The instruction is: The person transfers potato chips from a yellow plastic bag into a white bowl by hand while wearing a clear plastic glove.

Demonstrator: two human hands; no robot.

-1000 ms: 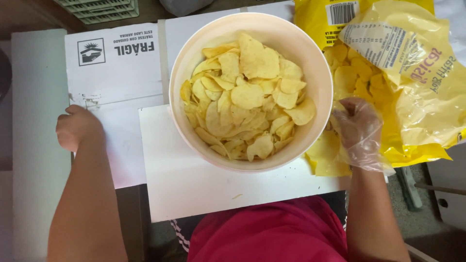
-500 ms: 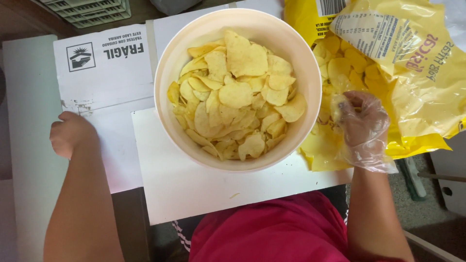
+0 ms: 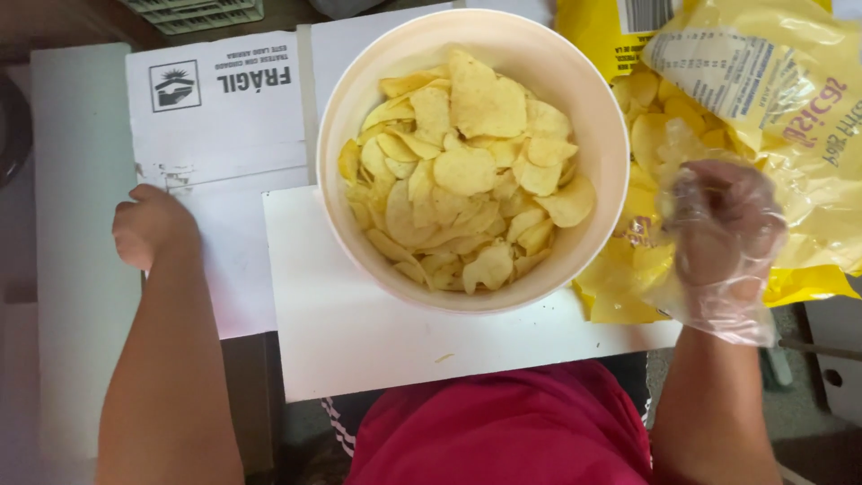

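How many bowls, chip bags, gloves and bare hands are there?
Bowl, white, full of chips: 1
Chip bag, yellow, open: 1
Glove, clear, on the right hand: 1
Bare hand, the left hand, closed in a fist on the cardboard: 1
Total: 4

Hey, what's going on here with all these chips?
A person in a red top stands over a big round white bowl heaped with potato chips. Their right hand, in a clear plastic glove, reaches into an open yellow chip bag beside the bowl. The bare left hand rests in a loose fist on the white cardboard.
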